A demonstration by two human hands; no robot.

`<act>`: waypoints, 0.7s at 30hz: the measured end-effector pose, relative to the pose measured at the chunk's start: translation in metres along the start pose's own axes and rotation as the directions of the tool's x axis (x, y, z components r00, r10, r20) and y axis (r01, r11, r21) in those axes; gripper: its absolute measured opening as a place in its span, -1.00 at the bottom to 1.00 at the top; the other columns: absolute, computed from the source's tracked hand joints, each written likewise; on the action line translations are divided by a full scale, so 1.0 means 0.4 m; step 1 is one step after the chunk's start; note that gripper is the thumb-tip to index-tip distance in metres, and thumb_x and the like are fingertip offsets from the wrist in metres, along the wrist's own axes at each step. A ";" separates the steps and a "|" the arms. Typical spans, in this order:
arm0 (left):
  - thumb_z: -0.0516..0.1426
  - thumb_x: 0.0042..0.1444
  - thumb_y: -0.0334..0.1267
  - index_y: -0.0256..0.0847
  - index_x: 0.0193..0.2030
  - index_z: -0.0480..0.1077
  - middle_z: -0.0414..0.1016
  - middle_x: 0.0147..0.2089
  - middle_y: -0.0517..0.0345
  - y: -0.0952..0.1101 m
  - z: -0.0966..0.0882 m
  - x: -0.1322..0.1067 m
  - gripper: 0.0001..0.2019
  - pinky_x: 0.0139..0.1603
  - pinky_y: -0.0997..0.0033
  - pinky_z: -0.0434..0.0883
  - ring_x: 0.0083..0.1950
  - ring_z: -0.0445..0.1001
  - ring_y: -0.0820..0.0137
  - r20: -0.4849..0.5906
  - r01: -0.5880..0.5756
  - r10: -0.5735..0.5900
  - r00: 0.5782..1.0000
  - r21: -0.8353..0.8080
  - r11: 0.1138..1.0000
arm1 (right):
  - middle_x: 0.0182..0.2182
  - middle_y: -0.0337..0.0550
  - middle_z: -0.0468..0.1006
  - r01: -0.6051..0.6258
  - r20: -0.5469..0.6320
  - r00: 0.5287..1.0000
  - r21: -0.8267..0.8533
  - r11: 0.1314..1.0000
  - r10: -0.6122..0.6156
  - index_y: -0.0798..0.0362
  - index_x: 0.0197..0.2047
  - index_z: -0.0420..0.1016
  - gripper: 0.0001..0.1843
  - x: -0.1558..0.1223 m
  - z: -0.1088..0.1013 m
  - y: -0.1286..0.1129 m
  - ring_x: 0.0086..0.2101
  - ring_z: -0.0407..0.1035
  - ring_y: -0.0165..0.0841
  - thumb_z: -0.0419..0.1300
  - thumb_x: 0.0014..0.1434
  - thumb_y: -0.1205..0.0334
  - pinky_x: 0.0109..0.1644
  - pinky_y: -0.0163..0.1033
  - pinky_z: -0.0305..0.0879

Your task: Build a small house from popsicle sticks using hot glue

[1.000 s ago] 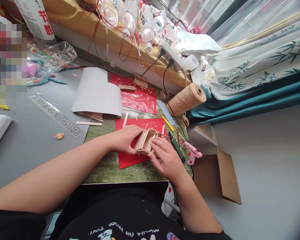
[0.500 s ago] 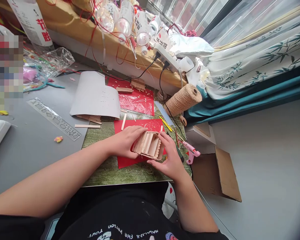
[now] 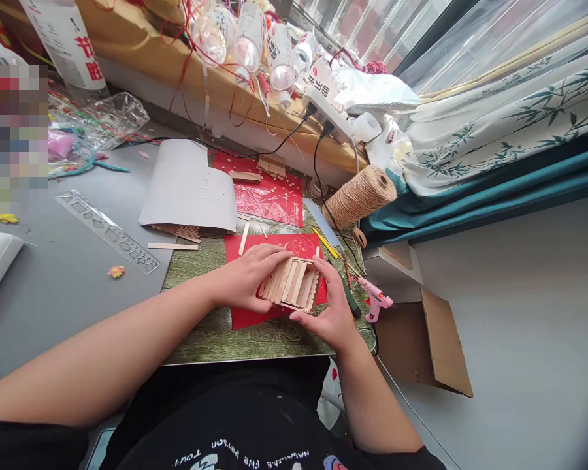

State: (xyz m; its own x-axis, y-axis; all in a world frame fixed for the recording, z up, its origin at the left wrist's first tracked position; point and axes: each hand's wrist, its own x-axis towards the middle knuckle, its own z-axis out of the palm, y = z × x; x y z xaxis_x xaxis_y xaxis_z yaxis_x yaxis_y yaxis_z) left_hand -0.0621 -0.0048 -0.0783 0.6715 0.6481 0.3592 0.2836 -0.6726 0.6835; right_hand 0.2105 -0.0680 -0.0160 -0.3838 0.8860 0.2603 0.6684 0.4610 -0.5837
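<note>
Between my two hands is a small box built of wooden craft sticks [image 3: 294,284], its open side turned up toward me. My left hand [image 3: 252,277] grips the box's left side, thumb low and fingers over the far edge. On the right side, my right hand [image 3: 330,307] holds it with the fingers at the far corner and the thumb near the front corner. Under the box lies a red sheet [image 3: 245,318] on the green wood-grain table [image 3: 200,343]. A loose craft stick [image 3: 244,239] rests on the sheet, left of the box.
A pink glue gun [image 3: 376,300] lies at the table's right edge, near a yellow pen [image 3: 327,245]. Behind stand a twine spool [image 3: 360,196] and a curled grey sheet [image 3: 186,189] over more sticks. A clear ruler [image 3: 108,232] is at left, a power strip [image 3: 326,116] at back.
The stick box has tilted slightly in my hands, so its right row of rounded stick ends shows more. Both hands keep hold of it.
</note>
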 end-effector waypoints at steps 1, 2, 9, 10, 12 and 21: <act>0.38 0.05 -0.11 -0.06 0.63 -0.07 0.18 0.54 -0.26 -0.002 0.000 0.000 0.07 0.59 -0.23 0.25 0.59 0.16 -0.16 0.002 0.008 -0.008 1.000 -0.005 1.000 | 0.50 0.13 0.27 -0.004 -0.002 1.000 0.009 1.000 0.004 -0.17 0.56 0.17 0.05 0.003 -0.001 0.001 0.50 0.17 0.13 0.48 0.17 -0.32 0.57 0.37 0.17; 0.38 0.06 -0.11 -0.06 0.63 -0.06 0.17 0.54 -0.25 -0.004 0.000 0.000 0.06 0.60 -0.22 0.25 0.60 0.16 -0.15 0.008 0.020 -0.020 1.000 -0.012 1.000 | 0.50 0.13 0.28 -0.009 -0.001 1.000 0.014 1.000 0.009 -0.17 0.55 0.20 0.03 0.007 -0.002 0.002 0.50 0.18 0.13 0.46 0.18 -0.33 0.57 0.37 0.17; 0.37 0.02 -0.17 -0.10 0.56 0.02 0.20 0.53 -0.23 -0.013 -0.012 0.005 0.00 0.58 -0.16 0.30 0.57 0.25 -0.12 0.060 0.136 -0.130 0.990 -0.126 0.983 | 0.56 0.06 0.23 0.011 0.077 0.997 0.027 1.000 -0.013 -0.22 0.56 0.20 -0.04 0.024 -0.015 0.008 0.53 0.14 0.09 0.44 0.25 -0.26 0.59 0.34 0.14; 0.37 0.00 -0.19 -0.09 0.54 0.03 0.22 0.52 -0.22 -0.013 -0.013 0.006 -0.01 0.56 -0.14 0.33 0.55 0.29 -0.11 0.067 0.146 -0.137 0.988 -0.141 0.979 | 0.57 0.05 0.21 0.012 0.088 0.996 0.029 1.000 -0.015 -0.23 0.58 0.16 -0.03 0.025 -0.018 0.007 0.54 0.12 0.07 0.46 0.25 -0.21 0.59 0.33 0.13; 0.38 -0.03 -0.21 -0.06 0.52 0.03 0.25 0.49 -0.20 -0.014 -0.013 0.007 -0.01 0.50 -0.11 0.40 0.49 0.37 -0.08 0.068 0.146 -0.137 0.988 -0.159 0.976 | 0.59 0.06 0.16 0.012 0.073 0.997 0.032 0.999 -0.014 -0.23 0.60 0.09 0.05 0.025 -0.020 0.005 0.56 0.07 0.06 0.49 0.22 -0.18 0.61 0.34 0.09; 0.40 0.00 -0.20 0.02 0.54 -0.09 0.17 0.47 -0.26 -0.016 0.011 0.016 0.05 0.50 -0.22 0.40 0.54 0.28 -0.14 -0.090 -0.031 0.023 0.996 -0.085 0.996 | 0.35 0.12 0.43 -0.034 -0.296 0.955 -0.100 0.994 0.003 -0.12 0.10 0.49 -0.69 0.002 0.018 -0.040 0.38 0.34 0.05 0.37 0.36 0.03 0.43 0.37 0.34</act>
State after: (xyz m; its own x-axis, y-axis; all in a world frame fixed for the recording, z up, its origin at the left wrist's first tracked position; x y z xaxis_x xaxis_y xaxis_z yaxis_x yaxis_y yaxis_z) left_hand -0.0568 0.0020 -0.0832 0.6140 0.6615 0.4305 0.2031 -0.6595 0.7238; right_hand 0.1949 -0.0750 -0.0120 -0.1762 0.8627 0.4741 0.7413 0.4332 -0.5127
